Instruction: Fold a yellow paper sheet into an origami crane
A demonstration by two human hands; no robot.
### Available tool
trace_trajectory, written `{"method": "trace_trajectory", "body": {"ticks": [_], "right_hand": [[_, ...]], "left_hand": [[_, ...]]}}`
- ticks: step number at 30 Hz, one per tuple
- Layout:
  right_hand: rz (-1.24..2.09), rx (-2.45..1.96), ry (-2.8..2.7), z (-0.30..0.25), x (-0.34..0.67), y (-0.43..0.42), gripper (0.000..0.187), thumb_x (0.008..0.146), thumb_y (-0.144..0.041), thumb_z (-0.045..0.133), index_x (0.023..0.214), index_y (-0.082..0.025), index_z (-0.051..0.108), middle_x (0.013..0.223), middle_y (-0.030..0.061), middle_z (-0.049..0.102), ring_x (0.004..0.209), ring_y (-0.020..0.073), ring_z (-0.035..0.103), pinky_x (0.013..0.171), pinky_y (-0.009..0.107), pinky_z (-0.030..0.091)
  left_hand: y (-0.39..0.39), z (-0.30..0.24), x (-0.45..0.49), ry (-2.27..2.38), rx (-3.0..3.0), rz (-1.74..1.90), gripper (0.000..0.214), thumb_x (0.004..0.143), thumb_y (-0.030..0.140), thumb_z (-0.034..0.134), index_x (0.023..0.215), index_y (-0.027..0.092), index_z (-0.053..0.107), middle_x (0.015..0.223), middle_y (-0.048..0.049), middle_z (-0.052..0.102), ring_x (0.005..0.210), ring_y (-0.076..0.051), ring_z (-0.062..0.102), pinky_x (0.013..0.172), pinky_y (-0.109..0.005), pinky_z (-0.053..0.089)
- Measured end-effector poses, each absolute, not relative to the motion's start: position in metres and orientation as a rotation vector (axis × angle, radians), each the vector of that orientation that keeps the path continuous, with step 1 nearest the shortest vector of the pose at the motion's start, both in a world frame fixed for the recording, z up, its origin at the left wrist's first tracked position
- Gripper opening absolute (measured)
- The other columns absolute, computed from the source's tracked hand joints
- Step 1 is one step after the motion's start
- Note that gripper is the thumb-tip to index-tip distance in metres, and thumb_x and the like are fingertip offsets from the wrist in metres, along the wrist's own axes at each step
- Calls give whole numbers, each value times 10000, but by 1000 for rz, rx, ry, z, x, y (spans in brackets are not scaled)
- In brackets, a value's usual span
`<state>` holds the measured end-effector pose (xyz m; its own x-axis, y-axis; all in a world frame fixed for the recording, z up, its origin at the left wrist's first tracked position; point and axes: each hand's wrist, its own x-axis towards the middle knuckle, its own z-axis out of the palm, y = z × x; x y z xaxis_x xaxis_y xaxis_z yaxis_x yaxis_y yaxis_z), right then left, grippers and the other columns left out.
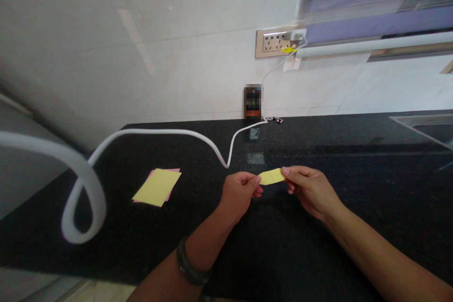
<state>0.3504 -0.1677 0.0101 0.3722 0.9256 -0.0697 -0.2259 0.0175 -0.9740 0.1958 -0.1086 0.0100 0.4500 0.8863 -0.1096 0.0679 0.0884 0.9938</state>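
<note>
A small folded piece of yellow paper [272, 177] is stretched between my two hands, above the black countertop [198, 245]. My left hand [241, 193] pinches its left end between thumb and fingers. At the right end, the thumb and fingers of my right hand [311, 188] grip it. Faint crease lines show on the paper, and its ends are partly hidden by my fingertips. To the left, a yellow sheet [158, 188] lies on the counter over a pink sheet [173, 188], of which only edges show.
A white cable [177, 131] runs across the counter and loops close to the camera at left. It leads to a phone [253, 102] propped against the wall. Behind are a wall socket [267, 43] with a charger [297, 34]. A framed recess [432, 127] lies at far right.
</note>
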Motion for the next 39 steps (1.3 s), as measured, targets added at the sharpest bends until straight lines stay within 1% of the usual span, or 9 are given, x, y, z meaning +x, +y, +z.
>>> {"method": "trace_trajectory", "body": {"ticks": [8, 12, 19, 21, 25, 27, 31, 36, 39], "right_hand": [[1222, -1335, -967, 7, 351, -171, 197, 633, -308, 640, 551, -144, 570, 486, -30, 485, 388, 57, 387, 389, 205, 319], [1214, -1327, -929, 6, 351, -170, 180, 648, -306, 625, 594, -142, 574, 511, -24, 497, 405, 62, 405, 401, 206, 343], [1077, -1315, -841, -2, 353, -162, 193, 704, -360, 552, 740, -171, 559, 543, -28, 509, 421, 78, 432, 406, 215, 358], [1032, -1396, -974, -5, 353, -159, 207, 691, -367, 559, 748, -168, 575, 533, -33, 508, 408, 74, 414, 392, 210, 328], [954, -1484, -1245, -13, 352, -153, 175, 656, -300, 594, 772, -170, 582, 571, -29, 526, 487, 91, 450, 452, 214, 345], [915, -1487, -1332, -16, 349, -147, 188, 648, -257, 600, 815, -184, 552, 535, -49, 504, 472, 88, 442, 446, 207, 337], [784, -1486, -1554, -21, 344, -137, 81, 670, -214, 570, 734, -190, 526, 543, -45, 500, 477, 88, 439, 434, 200, 322], [675, -1478, -1704, -14, 347, -138, 11, 665, -187, 584, 659, -190, 592, 695, 8, 534, 631, 124, 485, 570, 250, 382], [556, -1402, -1988, -3, 354, -149, 122, 739, -196, 520, 723, -208, 641, 813, 42, 546, 759, 151, 510, 679, 282, 401]], "left_hand": [[-94, 15, 188, 882, 1244, 954, 230, 672, 361, 577, 658, 132, 554, 610, -20, 606, 555, -100, 559, 562, -220, 445], [-94, 17, 189, 927, 1218, 933, 225, 666, 345, 586, 684, 123, 551, 608, -38, 616, 540, -109, 572, 535, -221, 442], [-107, 6, 188, 742, 1540, 269, 220, 623, 341, 607, 605, 129, 553, 575, -45, 613, 467, -104, 535, 436, -195, 380], [-109, 6, 186, 782, 1762, 305, 253, 627, 390, 590, 599, 140, 568, 540, -26, 587, 454, -106, 507, 426, -203, 364], [-104, 10, 182, 715, 2263, 562, 135, 674, 260, 559, 754, 194, 645, 712, -24, 592, 660, -134, 529, 604, -239, 391], [-100, 10, 180, 650, 2419, 488, 169, 712, 212, 504, 775, 219, 660, 754, -27, 588, 728, -150, 530, 669, -257, 384], [-94, 3, 178, 709, 2575, 330, 208, 722, 223, 491, 846, 255, 656, 771, -27, 565, 752, -169, 526, 676, -275, 380], [-92, 0, 179, 661, 2615, 262, 220, 699, 254, 530, 890, 262, 640, 825, -22, 554, 782, -163, 523, 683, -259, 390], [-95, 1, 180, 615, 2620, 270, 216, 703, 228, 515, 876, 244, 643, 841, -28, 558, 806, -166, 522, 697, -258, 395]]}}
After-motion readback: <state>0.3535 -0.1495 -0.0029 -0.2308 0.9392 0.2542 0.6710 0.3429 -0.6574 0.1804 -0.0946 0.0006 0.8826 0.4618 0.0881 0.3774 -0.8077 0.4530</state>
